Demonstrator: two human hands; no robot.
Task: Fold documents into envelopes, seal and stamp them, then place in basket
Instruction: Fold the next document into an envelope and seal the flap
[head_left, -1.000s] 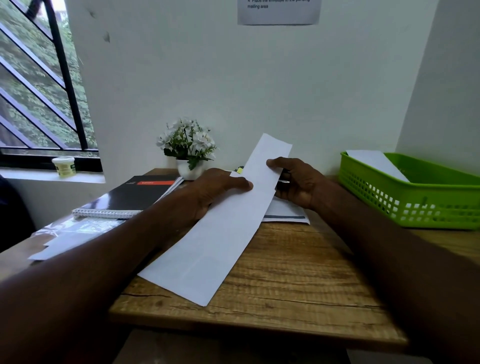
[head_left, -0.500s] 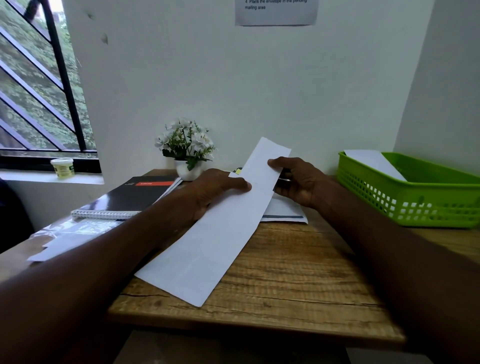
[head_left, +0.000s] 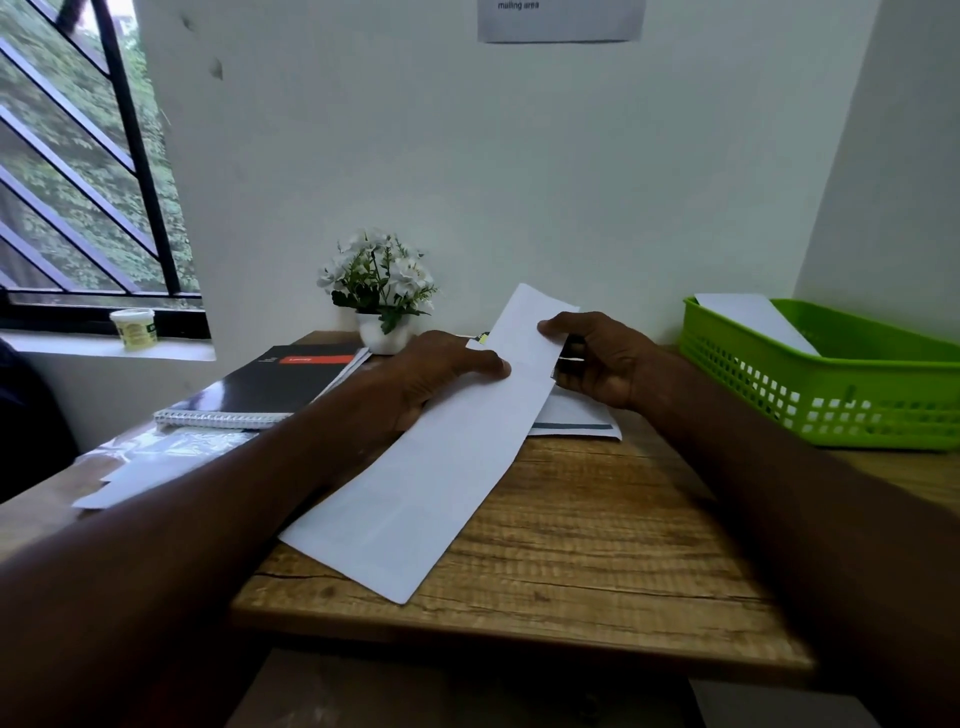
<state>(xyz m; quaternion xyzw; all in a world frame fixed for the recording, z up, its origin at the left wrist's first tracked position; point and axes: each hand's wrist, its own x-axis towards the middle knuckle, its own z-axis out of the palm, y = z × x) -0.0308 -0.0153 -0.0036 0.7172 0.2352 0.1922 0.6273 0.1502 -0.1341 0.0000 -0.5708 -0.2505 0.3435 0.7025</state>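
A long white folded document (head_left: 441, 467) lies slanted across the wooden table (head_left: 597, 545), its far end lifted. My left hand (head_left: 441, 371) pinches its left edge, thumb on top. My right hand (head_left: 602, 358) grips the far right edge, thumb on the paper and fingers curled behind. Beneath the document lie more white papers (head_left: 576, 418) with a dark stripe. A green plastic basket (head_left: 831, 395) stands at the right with a white envelope (head_left: 753, 317) inside.
A black spiral notebook (head_left: 270, 384) lies at the left, with clear plastic and white envelopes (head_left: 145, 462) in front of it. A small white pot of flowers (head_left: 382, 296) stands at the back by the wall. A small jar (head_left: 133, 327) sits on the window sill.
Hardly anything has moved; both hands keep their hold on the document, whose far end sits about where it was.
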